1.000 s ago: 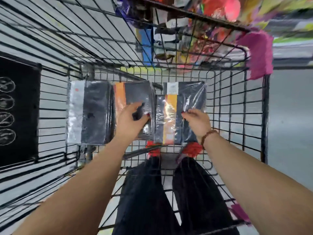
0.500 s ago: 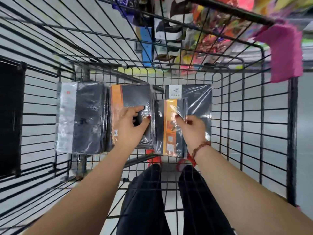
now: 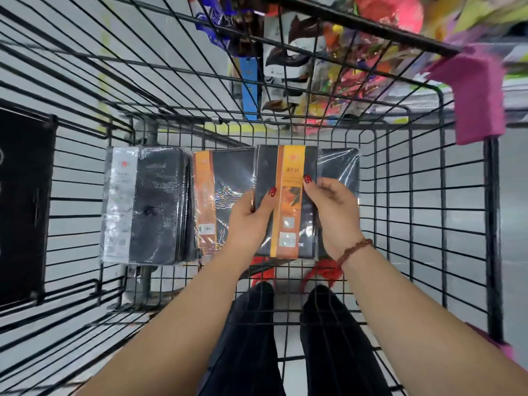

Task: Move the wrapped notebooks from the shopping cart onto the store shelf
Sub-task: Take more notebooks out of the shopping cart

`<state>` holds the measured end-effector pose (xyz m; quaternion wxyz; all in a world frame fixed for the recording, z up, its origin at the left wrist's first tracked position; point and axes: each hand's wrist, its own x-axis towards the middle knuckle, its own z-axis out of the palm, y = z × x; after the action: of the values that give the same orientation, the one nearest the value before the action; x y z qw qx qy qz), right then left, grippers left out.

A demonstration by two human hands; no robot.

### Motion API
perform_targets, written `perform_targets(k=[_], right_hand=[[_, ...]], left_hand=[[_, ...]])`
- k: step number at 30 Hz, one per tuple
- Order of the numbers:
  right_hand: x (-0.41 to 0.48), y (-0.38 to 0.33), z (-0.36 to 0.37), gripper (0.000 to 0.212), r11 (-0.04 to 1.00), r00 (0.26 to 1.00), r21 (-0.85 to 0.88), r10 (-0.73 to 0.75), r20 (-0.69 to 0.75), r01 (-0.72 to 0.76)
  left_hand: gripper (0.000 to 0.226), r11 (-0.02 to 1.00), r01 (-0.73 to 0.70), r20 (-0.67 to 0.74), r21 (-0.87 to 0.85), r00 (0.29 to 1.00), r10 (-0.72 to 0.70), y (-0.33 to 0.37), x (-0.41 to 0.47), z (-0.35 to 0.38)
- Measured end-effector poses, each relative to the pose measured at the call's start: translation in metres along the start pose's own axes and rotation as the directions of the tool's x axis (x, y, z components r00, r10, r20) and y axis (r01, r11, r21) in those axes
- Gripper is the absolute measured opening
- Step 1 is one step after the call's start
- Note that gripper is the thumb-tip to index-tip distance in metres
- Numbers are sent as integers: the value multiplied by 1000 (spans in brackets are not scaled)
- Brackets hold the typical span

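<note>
at centre frame, left hand [image 3: 248,217] and right hand [image 3: 333,208] clamp the plastic-wrapped black notebook with orange band [image 3: 286,201] by its long edges, upright above the black wire shopping cart [image 3: 423,212]; shelf probably lies beyond, upper frame.

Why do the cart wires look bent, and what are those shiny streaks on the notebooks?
Head view: the wide-angle lens bows the cart wires outward; overhead light glares off the plastic wrap on the middle notebook stack; the shelf goods at top are blurred, while the held notebook is sharp.

Orange band of held notebook [image 3: 287,201] with blurred print, barcode labels on cart notebooks, nothing legible
</note>
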<state>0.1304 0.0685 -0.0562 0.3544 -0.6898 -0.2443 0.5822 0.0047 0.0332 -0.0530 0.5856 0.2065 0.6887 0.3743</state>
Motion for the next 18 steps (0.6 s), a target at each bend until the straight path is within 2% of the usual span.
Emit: perform_targets(k=[2,4,7,9,12,14,18], right_hand=[[1,3,-5,5,998,1000,-54,-15,-10,15],[6,8,-17,9,985,991,-157,-83,-104,66],[16,18,-41,33,939,953,-332,-178,-245,90],[16,25,-50,50,885,950,-454,-221,-220,101],[18,32,-49,64,793,936,-594,-298,-186,135],[19,30,-44,63,819,938,-566,-266,-222,98],[23,30,-41,50,940,970,-340,-53,-238,-32]], left_hand=[[15,1000,25,-48,8,999,-25,-3,3,-5],[19,999,36,-76,18,997,-35,-5,7,-11],[19,995,27,-92,99,996,-17,-7,15,-25],[19,984,42,-123,170,992,-21,-8,20,-36],[23,967,52,-119,248,993,-23,-9,25,-47],[28,961,44,-113,274,994,-13,-9,26,-50],[38,948,9,-85,319,996,19,-12,24,-54]])
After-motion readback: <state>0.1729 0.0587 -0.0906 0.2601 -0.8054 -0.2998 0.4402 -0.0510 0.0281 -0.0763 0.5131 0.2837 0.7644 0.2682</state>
